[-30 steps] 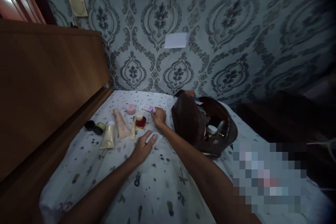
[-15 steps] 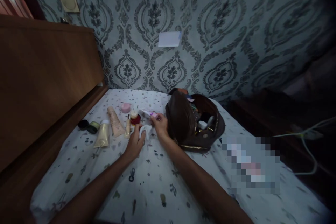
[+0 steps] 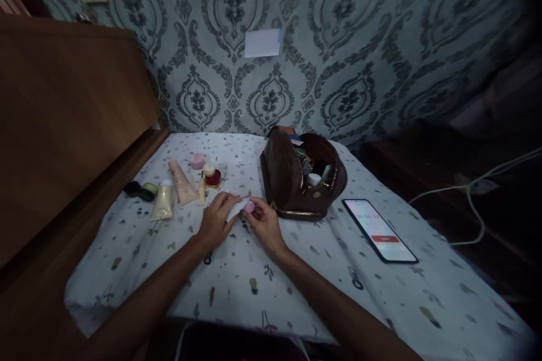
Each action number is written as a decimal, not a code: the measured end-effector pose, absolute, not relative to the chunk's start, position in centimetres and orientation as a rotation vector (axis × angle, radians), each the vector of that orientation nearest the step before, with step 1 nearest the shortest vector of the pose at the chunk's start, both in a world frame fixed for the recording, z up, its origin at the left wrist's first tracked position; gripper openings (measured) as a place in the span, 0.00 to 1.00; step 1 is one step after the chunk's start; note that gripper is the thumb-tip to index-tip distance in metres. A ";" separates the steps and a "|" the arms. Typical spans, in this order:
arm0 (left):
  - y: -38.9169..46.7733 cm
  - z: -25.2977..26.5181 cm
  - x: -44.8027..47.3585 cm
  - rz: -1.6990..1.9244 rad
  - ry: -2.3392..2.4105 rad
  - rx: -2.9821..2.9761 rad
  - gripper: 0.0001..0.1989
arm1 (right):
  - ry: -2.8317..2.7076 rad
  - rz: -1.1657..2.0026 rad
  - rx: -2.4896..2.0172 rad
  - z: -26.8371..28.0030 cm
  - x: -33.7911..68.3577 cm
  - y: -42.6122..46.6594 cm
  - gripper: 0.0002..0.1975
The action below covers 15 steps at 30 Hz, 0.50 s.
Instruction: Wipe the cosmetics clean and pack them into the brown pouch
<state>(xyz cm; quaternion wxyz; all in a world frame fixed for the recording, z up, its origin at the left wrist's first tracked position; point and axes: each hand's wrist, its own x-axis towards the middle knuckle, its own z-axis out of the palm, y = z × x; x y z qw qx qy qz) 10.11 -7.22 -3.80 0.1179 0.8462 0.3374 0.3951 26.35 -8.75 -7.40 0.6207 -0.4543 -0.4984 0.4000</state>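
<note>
My left hand is closed on a white tissue, which is pressed against a tube. My right hand pinches that tube by its pink cap; most of the tube's body is hidden by the tissue and fingers. Just beyond my left hand lie a small yellowish tube, a dark red jar and a jar with a cream lid. To the right of my hands stands an open brown bag full of small items, among them a white-lidded jar.
Further left lie a beige tube, a gold tube, a pink round container and dark round containers. A lit phone rests on the patterned cloth at right. A wooden cabinet borders the left side.
My hands have come together and nearer to me; the tissue now meets the pink-capped tube, which has turned. The view has tilted down slightly.
</note>
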 end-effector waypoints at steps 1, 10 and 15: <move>-7.4 -3.8 10.2 1.137 0.989 2.504 0.17 | -1.152 0.935 -1.029 -7.4 26.3 -8.8 0.17; -7.3 -4.0 10.3 1.104 0.932 2.562 0.18 | -1.188 0.960 -1.062 -6.5 26.3 -9.4 0.13; -6.3 -4.5 10.0 1.065 1.103 2.498 0.17 | -1.137 0.949 -1.114 -7.1 26.3 -9.3 0.19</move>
